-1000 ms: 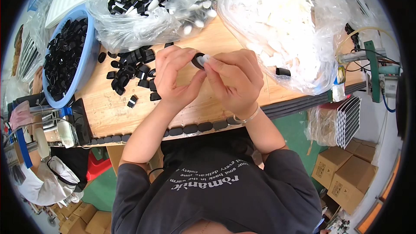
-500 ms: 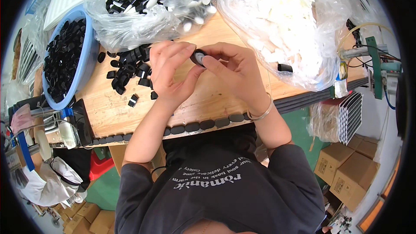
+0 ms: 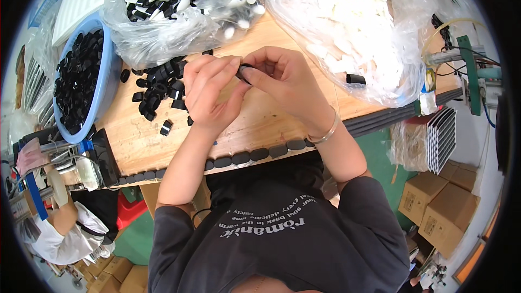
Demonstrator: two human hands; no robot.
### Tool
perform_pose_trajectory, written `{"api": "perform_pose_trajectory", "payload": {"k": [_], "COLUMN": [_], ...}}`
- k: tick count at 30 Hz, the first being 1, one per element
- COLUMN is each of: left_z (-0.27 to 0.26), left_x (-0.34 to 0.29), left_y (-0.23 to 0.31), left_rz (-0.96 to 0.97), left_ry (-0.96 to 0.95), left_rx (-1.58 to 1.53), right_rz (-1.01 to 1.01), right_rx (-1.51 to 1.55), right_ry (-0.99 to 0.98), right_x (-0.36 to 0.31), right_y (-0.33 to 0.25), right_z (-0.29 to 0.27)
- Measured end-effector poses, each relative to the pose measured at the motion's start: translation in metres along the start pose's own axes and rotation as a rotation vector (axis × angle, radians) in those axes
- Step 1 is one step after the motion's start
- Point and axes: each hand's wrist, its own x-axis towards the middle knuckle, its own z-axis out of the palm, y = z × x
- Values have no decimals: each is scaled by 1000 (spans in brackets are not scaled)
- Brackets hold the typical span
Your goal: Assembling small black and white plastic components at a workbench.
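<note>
Both hands meet over the wooden tabletop and pinch a small black oval piece (image 3: pixel 243 73), probably a plastic cap. My left hand (image 3: pixel 210 88) grips its left side between thumb and fingertips. On the other side, my right hand (image 3: pixel 286 83) has its thumb laid across the piece, with the fingers curled behind. Most of the piece is hidden by the fingers. Loose black caps (image 3: pixel 157 89) lie in a pile just left of my left hand. One cap with a white stripe (image 3: pixel 166 127) rests apart, nearer to me.
A blue basin (image 3: pixel 111 70) full of black parts stands left. Behind are a plastic bag (image 3: pixel 141 40) of black and white pieces and another bag (image 3: pixel 404 84) of white pieces. Grey pads (image 3: pixel 259 154) line the table's front edge. A person in white (image 3: pixel 70 239) is at far left.
My right thumb has moved over the black piece, covering the light grey oval face that showed before. Both hands stay close together in nearly the same place.
</note>
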Motion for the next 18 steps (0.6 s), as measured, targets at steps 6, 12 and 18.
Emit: {"api": "perform_pose_trajectory", "payload": {"k": [6,12,18], "left_z": [2,4,11], "left_x": [4,0,-1], "left_y": [2,-4,-2], "left_rz": [57,59,-36], "left_ry": [-11,-44,-125], "left_rx": [84,104,91], "right_rz": [-28,36,22], "right_rx": [6,-5,-44], "right_ry": [38,-15,60], "right_x": [8,15,15], "right_y": [9,14,20], "right_z": [-1,-8,-14]}}
